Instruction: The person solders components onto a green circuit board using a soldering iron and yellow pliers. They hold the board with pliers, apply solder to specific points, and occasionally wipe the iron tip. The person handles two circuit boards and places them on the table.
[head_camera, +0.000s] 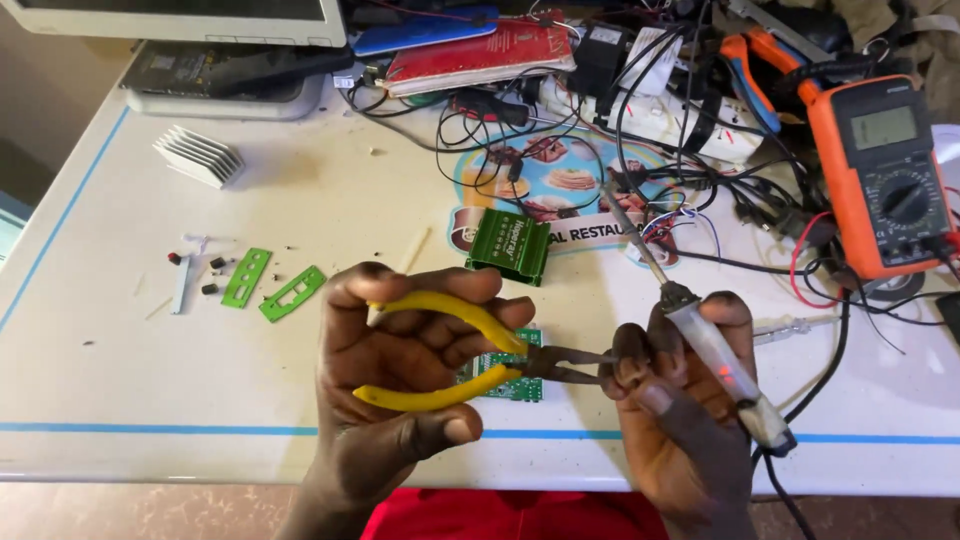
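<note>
My left hand (400, 390) grips yellow-handled pliers (450, 350), jaws pointing right toward my right hand's fingertips. Under the pliers a green circuit board (515, 385) lies on the white table (150, 380), mostly hidden. My right hand (680, 410) holds a soldering iron (715, 350) with a translucent handle and a red light; its metal tip (625, 220) points up and away. The right fingertips touch the plier jaws; whatever sits between them is too small to see.
A green metal housing (510, 245) lies behind the hands. Two green plates (270, 285) and small parts lie at left, a finned heat sink (198, 155) farther back. An orange multimeter (885, 175) stands right among tangled wires (620, 120). A red book (480, 50) lies at the back.
</note>
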